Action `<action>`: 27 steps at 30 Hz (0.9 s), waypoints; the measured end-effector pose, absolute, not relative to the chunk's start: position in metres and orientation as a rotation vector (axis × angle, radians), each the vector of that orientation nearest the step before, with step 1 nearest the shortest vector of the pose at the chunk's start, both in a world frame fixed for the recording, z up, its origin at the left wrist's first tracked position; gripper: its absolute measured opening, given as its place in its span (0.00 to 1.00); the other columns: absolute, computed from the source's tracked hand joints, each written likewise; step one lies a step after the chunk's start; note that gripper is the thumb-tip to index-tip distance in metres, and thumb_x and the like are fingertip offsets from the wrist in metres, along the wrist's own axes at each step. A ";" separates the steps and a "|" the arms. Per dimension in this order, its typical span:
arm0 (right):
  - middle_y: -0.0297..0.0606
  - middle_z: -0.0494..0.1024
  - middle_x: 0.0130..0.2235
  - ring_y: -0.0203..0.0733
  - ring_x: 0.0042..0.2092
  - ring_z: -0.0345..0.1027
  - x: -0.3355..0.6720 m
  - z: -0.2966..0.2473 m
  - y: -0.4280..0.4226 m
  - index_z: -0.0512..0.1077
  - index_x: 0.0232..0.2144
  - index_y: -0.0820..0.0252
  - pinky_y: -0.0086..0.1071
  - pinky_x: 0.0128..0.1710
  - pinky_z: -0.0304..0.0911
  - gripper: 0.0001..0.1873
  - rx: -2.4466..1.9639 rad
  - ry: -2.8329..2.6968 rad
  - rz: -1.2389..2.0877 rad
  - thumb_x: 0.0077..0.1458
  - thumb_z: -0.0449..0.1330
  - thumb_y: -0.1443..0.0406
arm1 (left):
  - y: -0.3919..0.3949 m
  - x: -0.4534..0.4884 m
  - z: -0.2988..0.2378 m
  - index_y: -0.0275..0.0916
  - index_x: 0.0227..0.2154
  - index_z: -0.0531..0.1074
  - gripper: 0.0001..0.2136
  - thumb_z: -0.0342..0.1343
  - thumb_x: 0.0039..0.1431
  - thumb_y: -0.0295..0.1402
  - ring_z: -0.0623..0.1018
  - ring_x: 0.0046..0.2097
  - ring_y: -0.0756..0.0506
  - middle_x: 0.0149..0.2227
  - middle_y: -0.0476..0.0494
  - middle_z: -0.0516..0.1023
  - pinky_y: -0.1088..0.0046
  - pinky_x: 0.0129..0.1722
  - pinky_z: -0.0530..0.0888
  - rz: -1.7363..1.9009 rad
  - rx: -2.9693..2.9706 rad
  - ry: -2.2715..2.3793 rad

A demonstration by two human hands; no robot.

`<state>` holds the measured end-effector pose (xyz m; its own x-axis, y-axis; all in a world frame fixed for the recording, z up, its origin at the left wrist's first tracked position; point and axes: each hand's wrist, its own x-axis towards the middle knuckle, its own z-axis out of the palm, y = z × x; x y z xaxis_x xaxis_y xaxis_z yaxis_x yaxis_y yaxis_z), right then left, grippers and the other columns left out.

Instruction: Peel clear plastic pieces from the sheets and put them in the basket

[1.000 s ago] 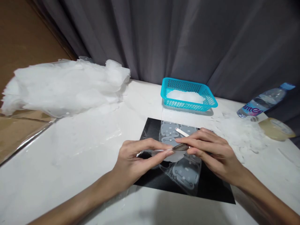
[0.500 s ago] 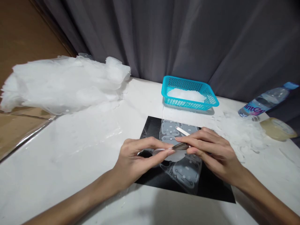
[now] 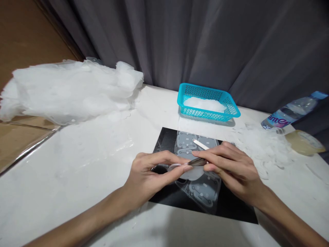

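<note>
Hardly anything has shifted: left hand (image 3: 147,175) still pinches the clear sheet (image 3: 203,190) over the near black mat (image 3: 231,206); right hand (image 3: 231,169) grips a pointed tool (image 3: 197,162) at it. Far basket (image 3: 205,115) holds some pieces (image 3: 204,104); a large pile (image 3: 72,92) lies far left.

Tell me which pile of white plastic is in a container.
The heap in the turquoise basket; the left pile and right scatter lie loose.

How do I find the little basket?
Look at the white table in front of the grey curtain. Just beyond the black mat sits the basket. It is the only bright turquoise thing, with holey sides and white stuff inside.
</note>
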<state>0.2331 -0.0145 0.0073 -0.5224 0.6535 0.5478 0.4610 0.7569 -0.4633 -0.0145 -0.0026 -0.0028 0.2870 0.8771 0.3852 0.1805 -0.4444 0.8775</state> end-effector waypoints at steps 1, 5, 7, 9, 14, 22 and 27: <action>0.39 0.83 0.48 0.43 0.41 0.74 0.233 0.007 -0.015 0.71 0.63 0.54 0.39 0.40 0.65 0.24 -0.832 -2.218 0.330 0.68 0.59 0.71 | -0.003 -0.014 -0.002 0.44 0.32 0.85 0.04 0.71 0.56 0.28 0.85 0.29 0.49 0.32 0.51 0.88 0.79 0.31 0.81 1.192 1.812 0.961; 0.39 0.84 0.48 0.44 0.42 0.76 0.231 0.004 -0.014 0.69 0.65 0.51 0.39 0.39 0.67 0.25 -0.831 -2.208 0.306 0.68 0.59 0.71 | -0.003 -0.013 -0.001 0.43 0.31 0.86 0.01 0.71 0.56 0.31 0.84 0.28 0.47 0.31 0.49 0.88 0.76 0.29 0.81 1.172 1.791 0.999; 0.40 0.84 0.48 0.44 0.42 0.77 0.229 0.003 -0.015 0.69 0.65 0.50 0.39 0.39 0.67 0.26 -0.824 -2.181 0.312 0.68 0.58 0.71 | -0.004 -0.013 -0.002 0.44 0.31 0.86 0.01 0.71 0.56 0.31 0.84 0.28 0.47 0.31 0.49 0.88 0.77 0.29 0.81 1.165 1.781 1.006; 0.39 0.84 0.46 0.45 0.42 0.77 0.227 0.001 -0.015 0.71 0.64 0.49 0.40 0.39 0.68 0.25 -0.837 -2.127 0.339 0.68 0.58 0.71 | -0.004 -0.014 -0.003 0.45 0.31 0.86 0.02 0.72 0.56 0.31 0.84 0.29 0.48 0.32 0.50 0.88 0.78 0.30 0.81 1.168 1.759 1.003; 0.38 0.83 0.42 0.42 0.38 0.73 0.227 0.003 -0.016 0.76 0.59 0.48 0.38 0.39 0.67 0.20 -0.904 -2.009 0.424 0.68 0.59 0.69 | -0.002 -0.013 -0.002 0.45 0.31 0.85 0.04 0.71 0.56 0.29 0.85 0.29 0.50 0.32 0.53 0.88 0.81 0.31 0.82 1.198 1.715 0.999; 0.37 0.83 0.44 0.41 0.43 0.74 0.231 0.004 -0.010 0.74 0.61 0.51 0.37 0.44 0.65 0.20 -0.851 -2.075 0.521 0.69 0.60 0.68 | -0.002 -0.013 0.003 0.45 0.30 0.84 0.05 0.72 0.55 0.27 0.83 0.27 0.51 0.30 0.54 0.87 0.83 0.29 0.80 1.191 1.734 0.994; 0.36 0.83 0.42 0.40 0.42 0.74 0.229 0.004 -0.011 0.75 0.60 0.54 0.36 0.43 0.65 0.19 -0.866 -2.074 0.551 0.69 0.59 0.69 | -0.002 -0.014 0.002 0.44 0.31 0.85 0.05 0.71 0.54 0.26 0.83 0.26 0.53 0.29 0.54 0.87 0.86 0.25 0.76 1.194 1.726 0.976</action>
<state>0.2293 -0.0108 0.0045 -0.4414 0.7379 0.5105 0.3873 0.6699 -0.6334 -0.0135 -0.0017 0.0019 0.2556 0.9069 0.3349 0.1479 -0.3790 0.9135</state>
